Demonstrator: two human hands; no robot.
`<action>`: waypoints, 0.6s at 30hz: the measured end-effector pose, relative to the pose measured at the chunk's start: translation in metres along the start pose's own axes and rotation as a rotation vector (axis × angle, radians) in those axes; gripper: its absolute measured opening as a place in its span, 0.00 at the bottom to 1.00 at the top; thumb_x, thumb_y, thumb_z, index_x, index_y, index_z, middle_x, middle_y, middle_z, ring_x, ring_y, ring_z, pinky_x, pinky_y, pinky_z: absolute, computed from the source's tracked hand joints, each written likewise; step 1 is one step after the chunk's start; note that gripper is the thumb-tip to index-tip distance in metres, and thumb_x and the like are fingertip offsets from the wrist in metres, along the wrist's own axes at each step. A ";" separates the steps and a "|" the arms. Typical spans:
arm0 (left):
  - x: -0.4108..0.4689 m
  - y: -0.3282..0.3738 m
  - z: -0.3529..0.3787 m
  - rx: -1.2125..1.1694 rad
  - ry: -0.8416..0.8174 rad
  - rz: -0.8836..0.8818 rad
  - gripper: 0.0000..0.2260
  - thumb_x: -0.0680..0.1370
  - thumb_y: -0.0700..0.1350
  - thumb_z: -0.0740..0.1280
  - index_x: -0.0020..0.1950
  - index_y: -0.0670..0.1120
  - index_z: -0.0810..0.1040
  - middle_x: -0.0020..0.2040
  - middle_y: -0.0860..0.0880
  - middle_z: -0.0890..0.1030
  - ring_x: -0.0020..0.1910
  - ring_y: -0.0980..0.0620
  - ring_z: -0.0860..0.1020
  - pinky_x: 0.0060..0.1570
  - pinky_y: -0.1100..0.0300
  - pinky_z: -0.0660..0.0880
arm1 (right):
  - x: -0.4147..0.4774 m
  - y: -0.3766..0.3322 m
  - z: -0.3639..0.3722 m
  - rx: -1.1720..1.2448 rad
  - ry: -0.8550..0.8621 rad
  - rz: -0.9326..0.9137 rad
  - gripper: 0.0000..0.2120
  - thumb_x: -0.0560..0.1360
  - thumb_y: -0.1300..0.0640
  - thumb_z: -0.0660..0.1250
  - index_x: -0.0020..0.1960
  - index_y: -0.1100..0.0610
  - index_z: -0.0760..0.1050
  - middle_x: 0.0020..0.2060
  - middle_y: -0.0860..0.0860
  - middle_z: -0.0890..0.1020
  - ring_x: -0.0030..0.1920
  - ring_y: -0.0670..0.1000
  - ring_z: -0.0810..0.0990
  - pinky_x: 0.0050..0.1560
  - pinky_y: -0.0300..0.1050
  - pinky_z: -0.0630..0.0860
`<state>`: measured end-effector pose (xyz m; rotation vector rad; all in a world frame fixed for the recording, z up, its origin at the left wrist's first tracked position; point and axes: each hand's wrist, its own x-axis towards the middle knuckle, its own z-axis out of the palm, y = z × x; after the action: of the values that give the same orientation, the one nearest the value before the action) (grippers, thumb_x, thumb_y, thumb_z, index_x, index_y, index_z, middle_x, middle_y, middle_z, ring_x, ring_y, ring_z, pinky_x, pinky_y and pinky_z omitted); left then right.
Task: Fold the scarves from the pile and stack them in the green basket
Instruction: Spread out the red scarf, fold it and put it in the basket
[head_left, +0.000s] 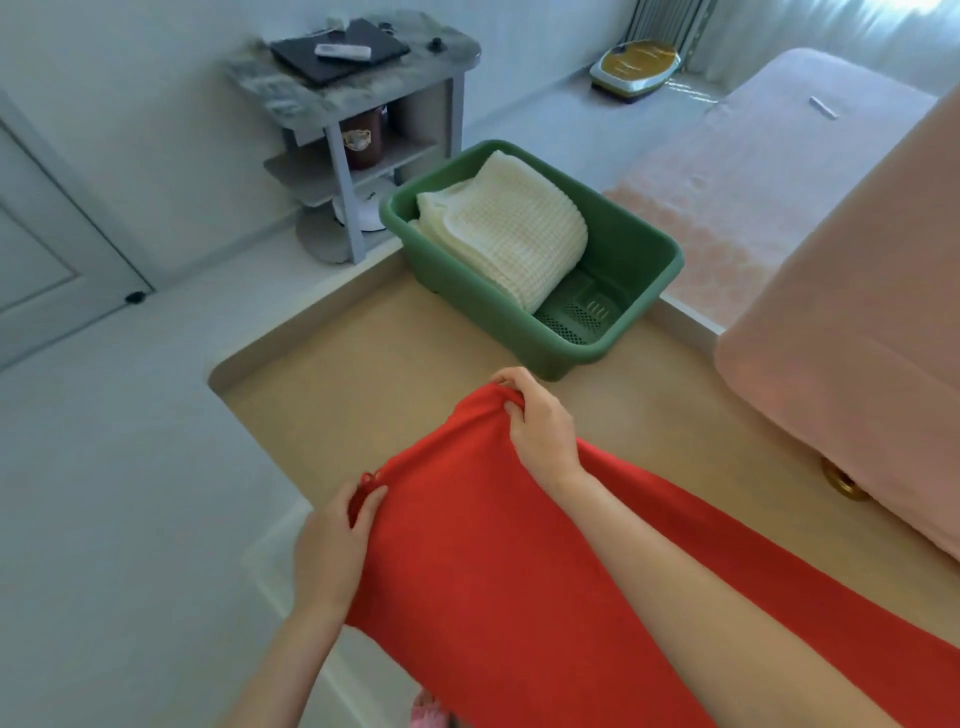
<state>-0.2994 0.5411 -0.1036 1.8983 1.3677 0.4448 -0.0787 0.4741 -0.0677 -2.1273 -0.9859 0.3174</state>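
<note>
Red scarf (519, 571): nearest the camera, held up by one short edge over the beige table (363, 364). It ran off the bottom and right of the view, so its other end was cut off.
Left hand (332, 540): at the scarf's near-left corner, thumb and fingers pinching the edge, where a small loose thread or tassel showed. The fingertips were partly buried in the cloth.
Right hand (540, 421): at the far corner, fingers curled over the bunched edge and gripping it. The forearm lay across the scarf and hid part of it.
Green basket (498, 322): stood on the table's far side, just beyond the right hand but apart from it.
White scarf (509, 228): folded and lying in the basket's left part, tilted up against the far-left wall. The basket's perforated floor showed bare on the right.
Pink padded furniture (857, 338): at the right, beside the table and cut off by the frame edge — what it was could not be told.
Grey shelf unit (353, 88): behind the basket, with a dark flat item and a white remote-like object on top, both blurred.
Pink patch (428, 714): at the bottom edge, mostly hidden under the scarf — too little showed to name it.
</note>
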 end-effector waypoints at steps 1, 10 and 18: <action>0.017 0.000 -0.005 0.066 0.053 0.036 0.13 0.77 0.50 0.66 0.59 0.47 0.78 0.54 0.46 0.82 0.55 0.44 0.78 0.51 0.53 0.70 | 0.010 -0.005 0.009 -0.020 0.048 -0.034 0.19 0.73 0.70 0.60 0.58 0.53 0.74 0.51 0.47 0.80 0.53 0.49 0.77 0.53 0.45 0.72; 0.022 -0.045 0.026 0.419 -0.022 0.298 0.24 0.79 0.55 0.55 0.73 0.45 0.67 0.74 0.43 0.64 0.74 0.46 0.56 0.73 0.50 0.47 | 0.006 0.030 0.085 -0.622 -0.389 -0.175 0.33 0.77 0.40 0.46 0.77 0.55 0.54 0.77 0.55 0.53 0.77 0.57 0.51 0.74 0.57 0.55; 0.055 -0.069 0.027 0.540 -0.062 0.255 0.31 0.79 0.63 0.47 0.78 0.49 0.55 0.78 0.47 0.53 0.77 0.49 0.48 0.74 0.54 0.40 | 0.029 0.027 0.113 -0.658 -0.462 -0.123 0.45 0.62 0.29 0.17 0.74 0.50 0.30 0.74 0.51 0.33 0.74 0.51 0.31 0.73 0.50 0.32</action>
<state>-0.3067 0.5926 -0.1800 2.5190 1.2952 0.1369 -0.1003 0.5447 -0.1618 -2.6189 -1.6602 0.4864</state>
